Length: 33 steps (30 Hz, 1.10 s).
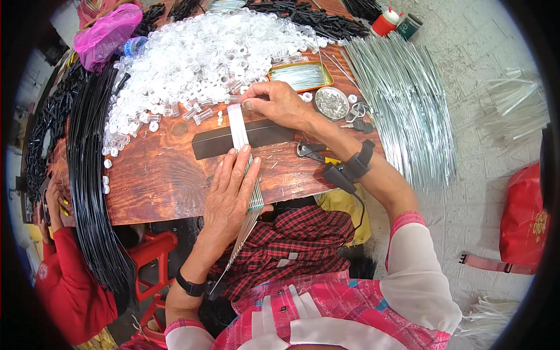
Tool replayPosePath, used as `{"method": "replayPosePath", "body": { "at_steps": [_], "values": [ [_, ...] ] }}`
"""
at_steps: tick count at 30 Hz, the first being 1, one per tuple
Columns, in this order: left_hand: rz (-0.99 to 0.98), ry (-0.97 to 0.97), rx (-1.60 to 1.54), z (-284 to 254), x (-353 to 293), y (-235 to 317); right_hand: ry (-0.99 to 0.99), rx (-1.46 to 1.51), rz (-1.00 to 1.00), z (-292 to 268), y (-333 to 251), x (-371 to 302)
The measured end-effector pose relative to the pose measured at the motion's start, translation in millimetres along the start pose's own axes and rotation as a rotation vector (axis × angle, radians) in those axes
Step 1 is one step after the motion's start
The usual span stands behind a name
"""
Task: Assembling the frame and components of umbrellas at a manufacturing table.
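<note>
A flat row of thin wires (240, 129) with whitish far ends lies across a dark bar (213, 144) on the wooden table. Its near ends reach past the table edge toward my lap. My left hand (228, 189) holds this row, fingers stretched over the top and the thumb showing at its right side. At the far tips is my right hand (280, 104), thumb and forefinger drawn together. Whatever is between those fingertips is too small to make out. Clear plastic tubes (203, 116) lie just left of the wire tips.
A big heap of clear and white plastic parts (192, 55) covers the table's far side. Silvery wires (402, 105) lie right, black strands (87, 163) left. Near my right arm are a wire tray (300, 77), a small bowl (331, 102) and pliers (312, 151). A co-worker's hand (56, 201) works at left.
</note>
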State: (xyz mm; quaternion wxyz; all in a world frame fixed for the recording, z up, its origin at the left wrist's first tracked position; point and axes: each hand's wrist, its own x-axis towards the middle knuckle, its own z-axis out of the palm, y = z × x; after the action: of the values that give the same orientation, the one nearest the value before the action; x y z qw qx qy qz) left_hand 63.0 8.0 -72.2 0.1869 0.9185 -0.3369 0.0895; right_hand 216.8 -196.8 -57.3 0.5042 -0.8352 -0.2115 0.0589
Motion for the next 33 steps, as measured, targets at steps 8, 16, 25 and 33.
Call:
{"method": "replayPosePath", "body": {
  "at_steps": [8, 16, 25, 33],
  "values": [
    [0.0, -0.011, 0.002, 0.6, -1.9, -0.3, 0.023, 0.049, -0.062, 3.5, -4.3, 4.6],
    [-0.003, -0.019, 0.01, -0.4, -0.6, -0.1, 0.072, -0.258, -0.355, 5.3, -4.2, 9.4],
    [0.003, -0.002, 0.021, 0.5, -0.6, 0.0, 0.017, -0.151, -0.397, 7.4, -6.9, 12.5],
    [0.016, 0.021, 0.033, 2.5, -0.8, -1.7, -0.029, -0.16, -0.358, 3.7, -15.1, 8.3]
  ]
}}
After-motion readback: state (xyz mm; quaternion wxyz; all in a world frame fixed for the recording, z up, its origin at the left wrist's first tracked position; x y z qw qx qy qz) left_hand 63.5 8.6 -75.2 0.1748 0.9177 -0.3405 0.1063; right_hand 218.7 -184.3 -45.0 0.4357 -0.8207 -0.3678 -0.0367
